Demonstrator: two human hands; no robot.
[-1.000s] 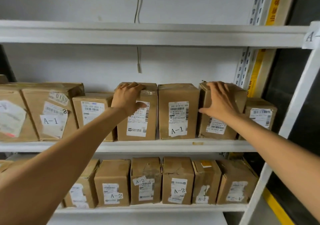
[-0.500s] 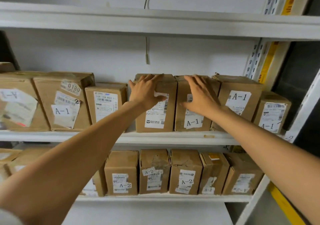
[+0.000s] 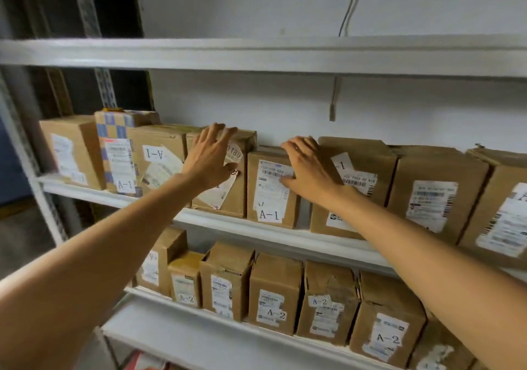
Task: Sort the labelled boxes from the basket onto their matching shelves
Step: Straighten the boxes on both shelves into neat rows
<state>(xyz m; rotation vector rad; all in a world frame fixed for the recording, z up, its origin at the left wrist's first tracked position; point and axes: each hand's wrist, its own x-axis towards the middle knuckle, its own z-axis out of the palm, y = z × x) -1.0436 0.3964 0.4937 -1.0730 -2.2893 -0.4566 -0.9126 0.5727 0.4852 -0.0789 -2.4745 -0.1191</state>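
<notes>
A row of brown cardboard boxes with A-1 labels stands on the middle shelf [image 3: 256, 228]. My left hand [image 3: 211, 158] lies with spread, straight fingers on the front of the box marked 0180 [image 3: 236, 190]. My right hand [image 3: 306, 170] rests flat across the small A-1 box [image 3: 271, 198] and the taller box [image 3: 362, 176] to its right, fingers reaching its top edge. Neither hand holds anything. The shelf below [image 3: 199, 312] carries boxes labelled A-2 [image 3: 275, 295]. No basket is in view.
An empty white shelf board [image 3: 256, 54] runs above the A-1 row. A cable [image 3: 349, 7] hangs down the white back wall. A perforated metal upright [image 3: 31, 156] stands at the left, with a dark gap behind it. Something red shows at the bottom edge.
Both hands have slid left along the A-1 row, from the middle boxes to the 0180 box and the small box beside it. The view has swung left as well.
</notes>
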